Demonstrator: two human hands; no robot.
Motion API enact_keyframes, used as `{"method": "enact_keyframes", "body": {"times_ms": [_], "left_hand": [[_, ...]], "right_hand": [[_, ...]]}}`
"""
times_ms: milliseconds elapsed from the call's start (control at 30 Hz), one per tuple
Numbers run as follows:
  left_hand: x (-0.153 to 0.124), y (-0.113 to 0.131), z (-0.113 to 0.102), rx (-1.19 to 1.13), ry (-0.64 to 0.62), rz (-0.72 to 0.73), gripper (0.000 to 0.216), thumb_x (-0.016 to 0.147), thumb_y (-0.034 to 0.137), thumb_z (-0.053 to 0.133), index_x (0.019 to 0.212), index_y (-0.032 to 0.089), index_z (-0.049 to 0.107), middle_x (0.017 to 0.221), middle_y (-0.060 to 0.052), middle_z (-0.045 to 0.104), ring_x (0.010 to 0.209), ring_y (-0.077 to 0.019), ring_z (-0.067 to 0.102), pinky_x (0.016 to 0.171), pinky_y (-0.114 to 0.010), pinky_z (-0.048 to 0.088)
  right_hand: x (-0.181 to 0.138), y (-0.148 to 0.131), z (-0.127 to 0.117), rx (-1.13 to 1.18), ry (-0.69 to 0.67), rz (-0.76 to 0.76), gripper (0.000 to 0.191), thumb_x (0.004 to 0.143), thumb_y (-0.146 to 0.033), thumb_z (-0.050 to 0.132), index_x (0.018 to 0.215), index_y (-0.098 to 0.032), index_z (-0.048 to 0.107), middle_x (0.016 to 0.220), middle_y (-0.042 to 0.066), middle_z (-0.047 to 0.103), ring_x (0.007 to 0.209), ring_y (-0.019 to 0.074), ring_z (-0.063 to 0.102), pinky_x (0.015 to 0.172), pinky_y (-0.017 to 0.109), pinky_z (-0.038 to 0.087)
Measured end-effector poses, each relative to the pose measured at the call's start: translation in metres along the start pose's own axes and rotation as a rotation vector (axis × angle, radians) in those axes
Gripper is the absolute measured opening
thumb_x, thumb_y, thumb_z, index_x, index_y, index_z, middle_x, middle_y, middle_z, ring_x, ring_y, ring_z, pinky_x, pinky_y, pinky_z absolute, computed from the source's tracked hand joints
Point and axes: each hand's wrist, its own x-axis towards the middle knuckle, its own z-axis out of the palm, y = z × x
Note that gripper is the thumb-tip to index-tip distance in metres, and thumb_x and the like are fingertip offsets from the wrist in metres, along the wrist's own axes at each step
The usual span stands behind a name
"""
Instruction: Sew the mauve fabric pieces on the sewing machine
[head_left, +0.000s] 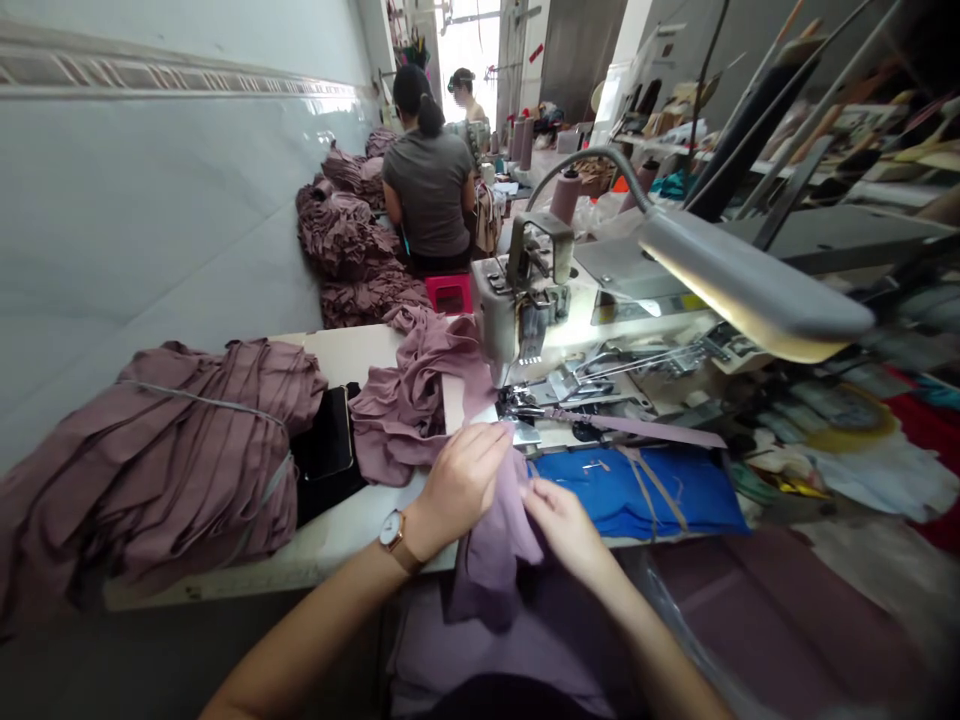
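My left hand (461, 480), with a watch on its wrist, is closed on a piece of mauve fabric (495, 545) just in front of the sewing machine (517, 320). My right hand (562, 520) pinches the same piece from the right side. The fabric hangs down from both hands over the table's front edge toward my lap. A mauve strip (637, 427) runs out to the right from under the machine's presser foot. More mauve cloth (409, 400) is heaped on the table left of the machine.
A tied bundle of mauve pieces (157, 460) lies at the table's left end beside a black object (326, 450). A blue cloth (645, 490) covers the table's right part. A lamp (750, 285) reaches over the machine. Two people sit farther back, among more mauve piles (345, 240).
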Motion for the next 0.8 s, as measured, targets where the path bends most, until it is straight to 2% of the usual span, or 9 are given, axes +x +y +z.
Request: {"method": "enact_keyframes", "body": {"times_ms": [100, 167, 233, 333, 433, 533, 633, 700, 800], "left_hand": [[0.002, -0.008, -0.001, -0.031, -0.031, 0.023, 0.052, 0.086, 0.002, 0.04, 0.135, 0.013, 0.049, 0.131, -0.015, 0.059, 0.123, -0.0258, 0.052, 0.104, -0.051, 0.046], [0.005, -0.01, -0.002, -0.046, -0.026, 0.03, 0.051, 0.085, 0.002, 0.04, 0.134, 0.014, 0.05, 0.129, -0.015, 0.06, 0.121, -0.0255, 0.053, 0.103, -0.051, 0.046], [0.008, -0.01, -0.003, -0.052, -0.017, 0.027, 0.049, 0.085, 0.002, 0.041, 0.131, 0.012, 0.052, 0.128, -0.014, 0.061, 0.121, -0.0251, 0.053, 0.104, -0.05, 0.047], [0.011, -0.009, -0.006, -0.057, -0.011, 0.01, 0.045, 0.085, 0.0, 0.041, 0.127, 0.01, 0.055, 0.125, -0.014, 0.063, 0.119, -0.0243, 0.054, 0.104, -0.047, 0.047], [0.011, -0.011, -0.01, -0.079, -0.025, 0.013, 0.046, 0.084, -0.001, 0.04, 0.125, 0.012, 0.057, 0.126, -0.012, 0.064, 0.12, -0.0225, 0.055, 0.105, -0.045, 0.047], [0.009, -0.015, -0.013, -0.086, -0.041, 0.034, 0.048, 0.083, -0.002, 0.039, 0.124, 0.013, 0.058, 0.128, -0.012, 0.063, 0.121, -0.0219, 0.055, 0.105, -0.045, 0.048], [0.009, -0.017, -0.014, -0.074, -0.042, 0.032, 0.046, 0.083, -0.001, 0.04, 0.123, 0.014, 0.059, 0.126, -0.011, 0.064, 0.119, -0.0221, 0.058, 0.102, -0.045, 0.05], [0.011, -0.018, -0.015, -0.068, -0.04, 0.028, 0.044, 0.085, 0.001, 0.041, 0.121, 0.015, 0.061, 0.124, -0.011, 0.065, 0.116, -0.0218, 0.059, 0.101, -0.044, 0.052], [0.012, -0.017, -0.016, -0.078, -0.047, 0.029, 0.041, 0.088, 0.003, 0.042, 0.122, 0.014, 0.061, 0.123, -0.01, 0.066, 0.115, -0.0215, 0.06, 0.102, -0.043, 0.051]], "right_hand": [[-0.018, -0.001, -0.016, -0.12, 0.06, 0.012, 0.018, 0.079, -0.034, 0.067, 0.069, -0.02, 0.065, 0.061, 0.001, 0.065, 0.061, 0.0222, 0.062, 0.062, 0.033, 0.05], [-0.023, -0.008, -0.021, -0.159, 0.175, -0.063, 0.018, 0.083, -0.031, 0.065, 0.097, -0.02, 0.068, 0.095, 0.009, 0.072, 0.088, 0.0272, 0.066, 0.083, 0.039, 0.051], [-0.021, -0.014, -0.018, -0.058, 0.16, -0.113, 0.031, 0.085, -0.029, 0.062, 0.116, -0.021, 0.061, 0.118, 0.012, 0.067, 0.106, 0.0266, 0.063, 0.096, 0.042, 0.048], [-0.017, -0.013, -0.005, 0.243, -0.186, 0.058, 0.029, 0.085, -0.034, 0.062, 0.11, -0.018, 0.06, 0.098, 0.01, 0.073, 0.082, 0.0214, 0.07, 0.078, 0.038, 0.056], [-0.021, 0.0, 0.005, 0.306, -0.457, 0.275, 0.027, 0.084, -0.04, 0.063, 0.096, -0.016, 0.063, 0.069, 0.003, 0.071, 0.054, 0.0155, 0.063, 0.052, 0.027, 0.05], [-0.026, 0.009, 0.008, 0.222, -0.245, 0.203, 0.024, 0.083, -0.041, 0.065, 0.088, -0.017, 0.064, 0.069, 0.002, 0.068, 0.057, 0.0153, 0.062, 0.054, 0.026, 0.05], [-0.02, 0.006, 0.006, 0.194, 0.072, 0.026, 0.029, 0.081, -0.038, 0.068, 0.103, -0.02, 0.063, 0.099, 0.008, 0.068, 0.088, 0.0218, 0.065, 0.08, 0.034, 0.053], [-0.015, -0.001, 0.005, 0.181, 0.035, -0.001, 0.03, 0.08, -0.037, 0.069, 0.105, -0.021, 0.063, 0.098, 0.006, 0.067, 0.09, 0.0219, 0.063, 0.082, 0.034, 0.052], [-0.017, -0.01, 0.002, 0.215, -0.325, 0.058, 0.021, 0.082, -0.039, 0.068, 0.086, -0.019, 0.065, 0.075, -0.001, 0.062, 0.07, 0.0168, 0.058, 0.065, 0.027, 0.05]]}}
